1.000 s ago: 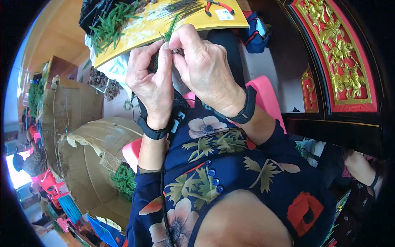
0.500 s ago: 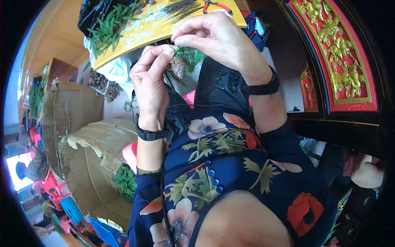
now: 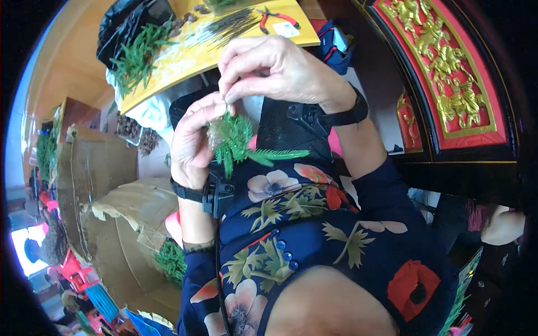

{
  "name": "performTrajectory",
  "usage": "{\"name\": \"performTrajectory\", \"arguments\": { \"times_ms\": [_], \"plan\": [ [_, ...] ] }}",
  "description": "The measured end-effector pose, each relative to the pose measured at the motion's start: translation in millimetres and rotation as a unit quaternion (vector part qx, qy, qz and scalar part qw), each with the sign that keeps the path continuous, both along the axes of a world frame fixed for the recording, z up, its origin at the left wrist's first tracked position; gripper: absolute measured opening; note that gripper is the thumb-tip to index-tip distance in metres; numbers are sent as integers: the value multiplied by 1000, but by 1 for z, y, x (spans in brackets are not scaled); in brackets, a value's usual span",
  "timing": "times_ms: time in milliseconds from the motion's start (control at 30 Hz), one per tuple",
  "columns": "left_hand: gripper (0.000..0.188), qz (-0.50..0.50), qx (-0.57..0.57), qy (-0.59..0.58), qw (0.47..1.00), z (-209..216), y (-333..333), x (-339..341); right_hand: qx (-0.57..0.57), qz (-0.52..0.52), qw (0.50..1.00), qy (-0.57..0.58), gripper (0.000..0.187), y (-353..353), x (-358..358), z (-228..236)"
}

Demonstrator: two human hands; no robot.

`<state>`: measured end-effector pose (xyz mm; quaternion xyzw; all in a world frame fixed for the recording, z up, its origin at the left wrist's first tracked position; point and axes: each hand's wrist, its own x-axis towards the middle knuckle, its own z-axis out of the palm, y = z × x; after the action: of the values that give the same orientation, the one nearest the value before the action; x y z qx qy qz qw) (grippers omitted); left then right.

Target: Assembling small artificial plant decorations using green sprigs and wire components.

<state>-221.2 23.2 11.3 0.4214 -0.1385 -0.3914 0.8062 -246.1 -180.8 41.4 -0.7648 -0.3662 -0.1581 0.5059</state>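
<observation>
"Green bunch (image 3: pixel 238 140) swung closer in, hanging beside the left hand (image 3: pixel 191 134). Good grip?"

"Yep, fingers clamped on its top; right hand (image 3: pixel 277 71) pinched together there. Hold left steady, work right gently."

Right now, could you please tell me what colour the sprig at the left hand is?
The sprig is bright green, best seen in the head view.

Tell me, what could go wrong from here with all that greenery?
The green sprig hangs below the fingertips of the left hand, so it might slip if that hold loosens. The pile of greenery lies at the left edge of the yellow table; a nudge could tip some off. The red-handled pliers lie near the other end and might be knocked.
</observation>
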Motion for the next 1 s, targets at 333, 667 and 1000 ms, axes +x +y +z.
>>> {"name": "performTrajectory", "arguments": {
  "times_ms": [333,667,1000],
  "plan": [
    [10,183,286,-439,832,9,-14,-9,-136,-212,963,93,9,9,-11,-4],
    [13,29,101,-112,988,2,2,4,-31,-9,999,-17,12,-2,-7,2],
    [19,-28,50,-46,997,-5,2,7,-31,23,998,-43,10,-2,-6,0]
  ]
}}
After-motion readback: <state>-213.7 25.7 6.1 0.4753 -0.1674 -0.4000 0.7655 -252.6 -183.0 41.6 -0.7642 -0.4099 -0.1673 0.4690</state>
